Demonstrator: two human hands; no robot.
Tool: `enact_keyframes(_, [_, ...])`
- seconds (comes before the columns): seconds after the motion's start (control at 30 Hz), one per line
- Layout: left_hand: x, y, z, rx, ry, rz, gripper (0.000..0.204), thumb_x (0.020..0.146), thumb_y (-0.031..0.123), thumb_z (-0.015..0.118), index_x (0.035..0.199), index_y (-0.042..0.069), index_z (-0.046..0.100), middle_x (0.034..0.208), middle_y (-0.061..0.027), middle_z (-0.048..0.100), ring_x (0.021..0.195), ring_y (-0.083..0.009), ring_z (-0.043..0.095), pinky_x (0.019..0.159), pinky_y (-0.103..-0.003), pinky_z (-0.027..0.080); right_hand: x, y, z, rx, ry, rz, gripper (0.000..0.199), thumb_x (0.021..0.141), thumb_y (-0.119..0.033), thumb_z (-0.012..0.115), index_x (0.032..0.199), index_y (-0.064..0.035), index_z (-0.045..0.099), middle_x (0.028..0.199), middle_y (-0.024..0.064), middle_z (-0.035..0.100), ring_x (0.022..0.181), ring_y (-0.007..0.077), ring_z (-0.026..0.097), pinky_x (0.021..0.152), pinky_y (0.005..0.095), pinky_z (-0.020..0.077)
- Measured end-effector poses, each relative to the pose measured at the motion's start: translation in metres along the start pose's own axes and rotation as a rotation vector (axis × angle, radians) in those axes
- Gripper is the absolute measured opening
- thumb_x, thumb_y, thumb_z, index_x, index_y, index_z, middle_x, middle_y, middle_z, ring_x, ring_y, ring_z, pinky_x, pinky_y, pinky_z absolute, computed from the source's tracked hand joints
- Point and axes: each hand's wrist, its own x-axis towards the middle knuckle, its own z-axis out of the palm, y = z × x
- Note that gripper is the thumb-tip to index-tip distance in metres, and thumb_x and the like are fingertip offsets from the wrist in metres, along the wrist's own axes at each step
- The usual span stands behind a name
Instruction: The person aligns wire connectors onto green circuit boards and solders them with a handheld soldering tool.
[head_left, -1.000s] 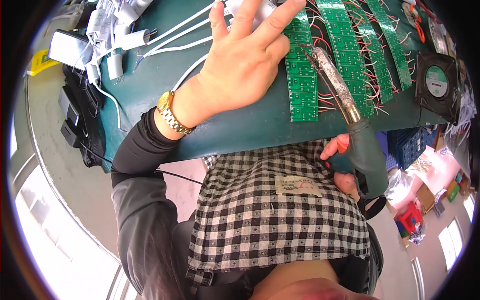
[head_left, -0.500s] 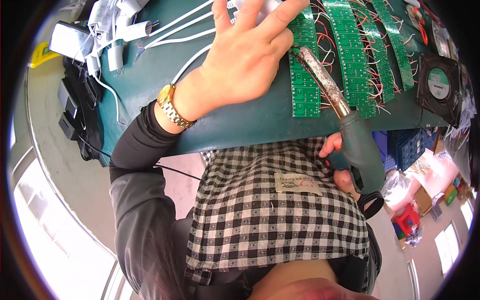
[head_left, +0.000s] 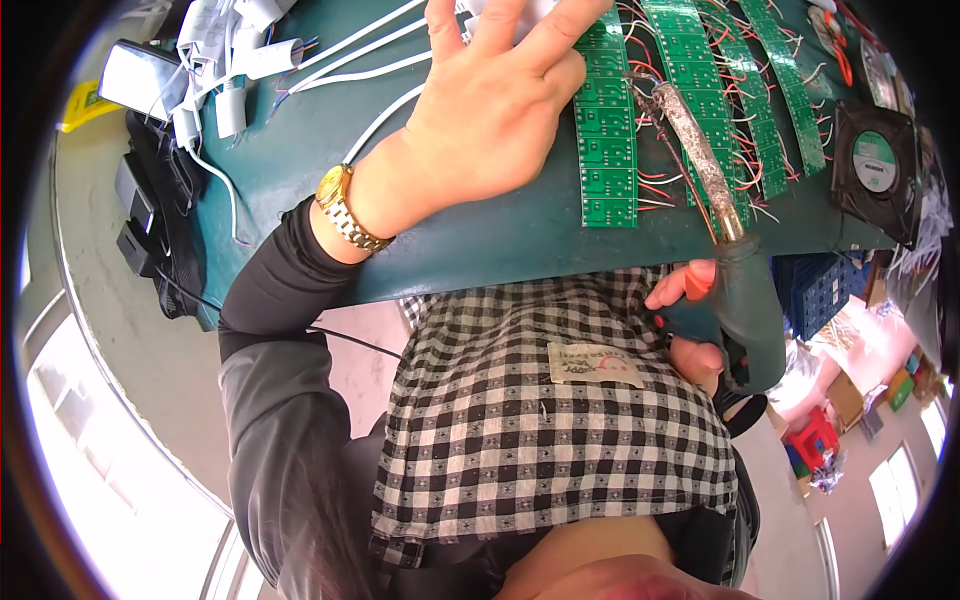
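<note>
My right hand (head_left: 695, 330) is wrapped round the dark handle of a soldering gun (head_left: 745, 300), whose body hides most of the fingers. The gun's scorched metal barrel points up and left, its tip over the wires beside the nearest strip of green circuit boards (head_left: 607, 150). Whether the tip touches anything I cannot tell. My left hand (head_left: 490, 130) is open, its fingers spread at the table's far part, next to that strip. Beneath those fingers lies a white object, mostly covered and cut off by the upper edge. White cables (head_left: 385, 118) run out to the left of the hand.
More green board strips (head_left: 780, 90) with red and white wires lie to the right. A black fan (head_left: 875, 165) sits at the table's right edge. White cylindrical housings (head_left: 272, 60), a phone-like slab (head_left: 145, 80) and a black strap (head_left: 175, 220) occupy the left side.
The soldering gun has moved right with my right hand, its tip leaving the edge of the nearest board strip. That strip has shifted slightly. My left hand stays nearly in place.
</note>
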Motion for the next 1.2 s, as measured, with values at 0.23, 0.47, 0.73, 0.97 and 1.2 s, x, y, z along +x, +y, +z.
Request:
enact_keyframes(0.23, [-0.014,-0.012,0.026,-0.041,0.519,0.195,0.016,0.077,0.011,0.050,0.084,0.000,0.059,0.141,-0.0140,0.036,0.133,-0.0415,0.024,0.094,-0.069,0.016,0.005,-0.001,0.007,-0.050,-0.002,-0.223,0.029,0.088,-0.014,0.058,0.113,-0.0040,0.046,0.081,0.0112,0.057,0.078,0.0213,0.058,0.066,0.0301,0.0462])
enact_keyframes(0.47, [0.016,-0.042,0.071,0.312,1.057,0.356,0.013,0.076,0.012,0.057,0.085,0.003,0.058,0.140,-0.0144,0.037,0.132,-0.0427,0.026,0.094,-0.069,0.019,0.007,0.008,0.007,-0.032,0.069,-0.257,0.031,0.087,-0.017,0.059,0.112,-0.0047,0.046,0.077,0.0114,0.056,0.074,0.0225,0.059,0.063,0.0318,0.0470])
enact_keyframes(0.73, [0.021,-0.037,0.079,-0.294,1.171,0.426,0.017,0.070,0.015,0.067,0.084,0.011,0.059,0.136,-0.0149,0.039,0.129,-0.0464,0.027,0.090,-0.072,0.024,0.010,0.026,-0.004,-0.125,-0.024,-0.415,0.092,0.068,-0.072,0.062,0.129,-0.0057,0.044,0.087,0.0067,0.054,0.076,0.0174,0.056,0.061,0.0296,0.0444])
enact_keyframes(0.97, [-0.006,-0.007,0.020,-0.127,0.331,-0.085,0.012,0.071,0.012,0.067,0.079,0.009,0.058,0.139,-0.0155,0.036,0.130,-0.0492,0.023,0.091,-0.073,0.023,0.011,0.024,-0.001,-0.119,-0.010,-0.420,0.089,0.071,-0.070,0.061,0.130,-0.0058,0.043,0.088,0.0062,0.054,0.075,0.0169,0.055,0.063,0.0303,0.0445])
enact_keyframes(1.2, [-0.002,-0.019,0.037,-0.142,0.757,0.185,0.010,0.073,0.005,0.063,0.078,0.003,0.055,0.141,-0.0204,0.032,0.130,-0.0524,0.020,0.094,-0.069,0.021,0.007,0.013,0.009,-0.047,-0.027,-0.317,0.086,0.069,-0.067,0.065,0.124,-0.0051,0.044,0.085,0.0073,0.054,0.074,0.0181,0.055,0.065,0.0322,0.0465])
